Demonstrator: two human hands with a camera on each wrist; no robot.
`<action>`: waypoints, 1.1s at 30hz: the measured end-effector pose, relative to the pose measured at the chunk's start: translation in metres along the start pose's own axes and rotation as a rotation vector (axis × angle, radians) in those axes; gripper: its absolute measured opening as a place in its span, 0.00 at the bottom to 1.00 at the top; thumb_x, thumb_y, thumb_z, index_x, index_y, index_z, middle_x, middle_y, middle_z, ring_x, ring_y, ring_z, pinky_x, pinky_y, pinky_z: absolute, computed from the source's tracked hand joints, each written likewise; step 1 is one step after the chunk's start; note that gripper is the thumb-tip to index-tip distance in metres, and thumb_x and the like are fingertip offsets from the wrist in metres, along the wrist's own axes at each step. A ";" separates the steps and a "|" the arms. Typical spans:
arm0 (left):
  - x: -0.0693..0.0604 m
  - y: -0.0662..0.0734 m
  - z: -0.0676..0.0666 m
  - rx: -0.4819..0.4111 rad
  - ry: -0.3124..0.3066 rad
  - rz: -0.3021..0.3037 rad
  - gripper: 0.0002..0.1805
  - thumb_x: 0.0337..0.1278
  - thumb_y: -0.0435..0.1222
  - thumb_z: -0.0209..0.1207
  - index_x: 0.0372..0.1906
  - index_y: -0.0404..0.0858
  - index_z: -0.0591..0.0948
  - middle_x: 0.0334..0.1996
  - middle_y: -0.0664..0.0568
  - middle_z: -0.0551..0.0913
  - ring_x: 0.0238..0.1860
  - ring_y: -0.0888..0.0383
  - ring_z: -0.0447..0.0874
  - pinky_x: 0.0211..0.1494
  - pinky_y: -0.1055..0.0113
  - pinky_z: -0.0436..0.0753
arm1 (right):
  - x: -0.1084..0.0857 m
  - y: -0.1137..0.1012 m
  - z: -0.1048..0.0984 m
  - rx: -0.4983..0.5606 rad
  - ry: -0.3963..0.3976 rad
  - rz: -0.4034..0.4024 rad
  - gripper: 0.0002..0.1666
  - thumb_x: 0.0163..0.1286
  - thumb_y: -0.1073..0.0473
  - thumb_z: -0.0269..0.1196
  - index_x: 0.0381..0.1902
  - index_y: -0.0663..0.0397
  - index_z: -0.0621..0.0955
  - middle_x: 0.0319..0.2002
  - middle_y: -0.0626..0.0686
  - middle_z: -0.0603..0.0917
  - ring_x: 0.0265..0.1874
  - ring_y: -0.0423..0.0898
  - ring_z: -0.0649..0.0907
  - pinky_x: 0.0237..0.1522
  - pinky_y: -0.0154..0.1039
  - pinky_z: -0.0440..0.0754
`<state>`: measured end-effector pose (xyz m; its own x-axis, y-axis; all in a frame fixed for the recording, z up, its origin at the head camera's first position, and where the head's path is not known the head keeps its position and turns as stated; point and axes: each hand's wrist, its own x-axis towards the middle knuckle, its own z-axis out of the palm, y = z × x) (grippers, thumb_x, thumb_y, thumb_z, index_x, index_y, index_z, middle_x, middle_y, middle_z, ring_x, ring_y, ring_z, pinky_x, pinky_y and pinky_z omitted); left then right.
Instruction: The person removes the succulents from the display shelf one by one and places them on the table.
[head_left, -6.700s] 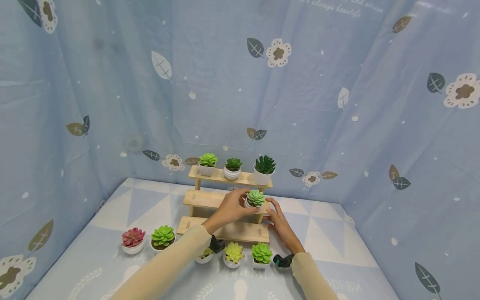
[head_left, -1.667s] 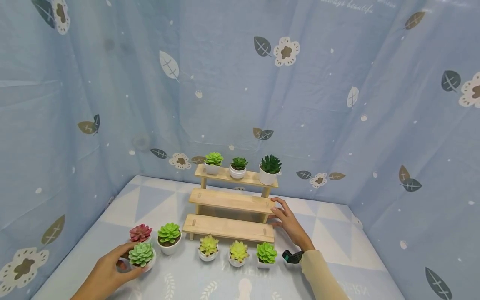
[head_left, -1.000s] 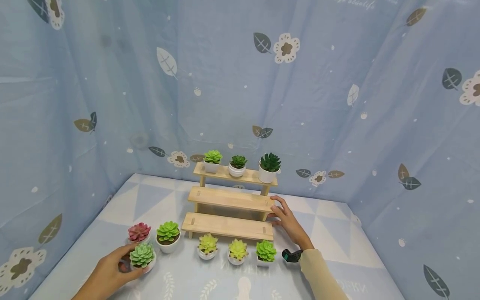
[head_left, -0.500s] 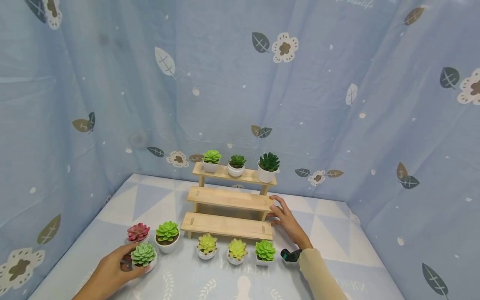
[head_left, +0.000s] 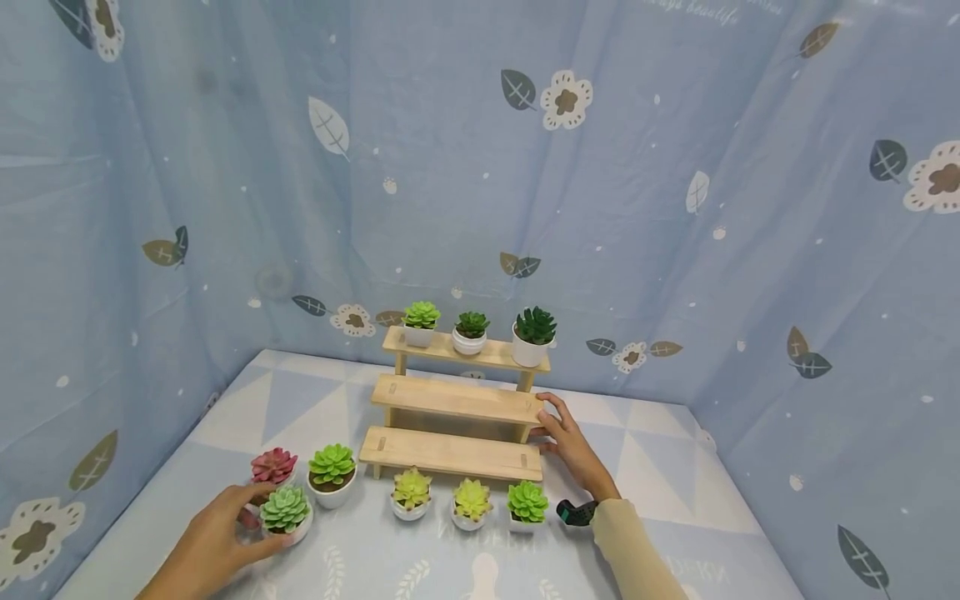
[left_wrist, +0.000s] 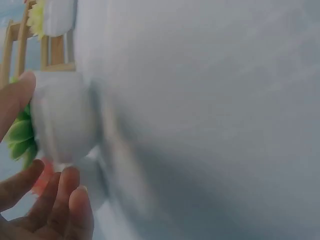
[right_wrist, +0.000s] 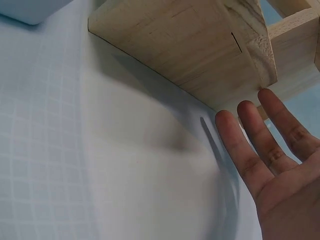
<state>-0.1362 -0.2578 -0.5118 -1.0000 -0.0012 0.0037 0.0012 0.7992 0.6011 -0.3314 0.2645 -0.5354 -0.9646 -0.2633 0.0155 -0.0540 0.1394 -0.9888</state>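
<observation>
At the front left of the table, my left hand (head_left: 208, 535) is spread around a pale green potted succulent (head_left: 285, 510). Its white pot (left_wrist: 65, 117) stands upright on the tabletop; in the left wrist view the thumb lies at the rim and the other fingers seem slightly apart from the pot. My right hand (head_left: 572, 447) is at the right end of a three-step wooden stand (head_left: 457, 400). Its fingers are extended in the right wrist view, one fingertip (right_wrist: 267, 95) touching or very near a shelf's edge; the thumb is out of that view.
A red succulent (head_left: 273, 467) stands just behind the pale green one, a bright green succulent (head_left: 332, 475) beside them. Two yellow-green succulents (head_left: 411, 492) and a green one (head_left: 527, 504) line the stand's front. Three more pots (head_left: 470, 337) occupy the top shelf. A curtain (head_left: 450, 167) hangs behind.
My left hand has carried the pale green succulent from the middle shelf to the front left of the table. Lately its fingers have loosened slightly. The right hand stays at the stand's end.
</observation>
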 end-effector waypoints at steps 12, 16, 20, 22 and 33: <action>0.000 0.026 -0.026 -0.037 0.190 0.177 0.39 0.46 0.55 0.78 0.61 0.38 0.80 0.46 0.49 0.81 0.26 0.68 0.72 0.27 0.68 0.72 | -0.003 0.001 0.002 0.031 0.025 0.021 0.29 0.81 0.40 0.55 0.74 0.32 0.65 0.62 0.61 0.76 0.56 0.59 0.79 0.47 0.49 0.81; 0.013 0.036 -0.031 -0.058 0.227 0.240 0.32 0.54 0.51 0.75 0.59 0.39 0.80 0.42 0.51 0.83 0.26 0.68 0.73 0.27 0.68 0.74 | -0.004 0.003 0.001 0.036 0.028 0.037 0.28 0.80 0.39 0.55 0.74 0.29 0.65 0.63 0.60 0.76 0.57 0.60 0.79 0.47 0.48 0.80; 0.029 0.047 -0.032 -0.088 0.236 0.285 0.28 0.61 0.49 0.72 0.59 0.39 0.80 0.41 0.52 0.83 0.27 0.67 0.75 0.28 0.68 0.75 | -0.004 0.003 0.002 0.039 0.028 0.030 0.28 0.81 0.40 0.55 0.74 0.30 0.65 0.62 0.61 0.76 0.56 0.58 0.80 0.48 0.50 0.81; 0.035 0.053 -0.032 -0.092 0.231 0.289 0.27 0.63 0.49 0.70 0.60 0.39 0.80 0.42 0.52 0.82 0.27 0.66 0.75 0.27 0.67 0.75 | -0.003 0.003 0.004 0.038 0.026 0.022 0.28 0.81 0.40 0.55 0.73 0.30 0.66 0.63 0.61 0.77 0.54 0.56 0.80 0.49 0.51 0.81; 0.069 0.085 -0.036 -0.083 0.172 0.356 0.26 0.68 0.50 0.66 0.62 0.38 0.78 0.45 0.49 0.83 0.29 0.62 0.76 0.26 0.65 0.75 | -0.001 -0.002 0.004 0.038 0.021 0.009 0.29 0.80 0.39 0.56 0.74 0.31 0.65 0.63 0.60 0.76 0.55 0.57 0.80 0.48 0.49 0.80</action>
<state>-0.2052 -0.2117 -0.4315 -0.9219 0.1608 0.3524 0.3546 0.7167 0.6005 -0.3294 0.2605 -0.5340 -0.9702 -0.2420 0.0094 -0.0360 0.1056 -0.9938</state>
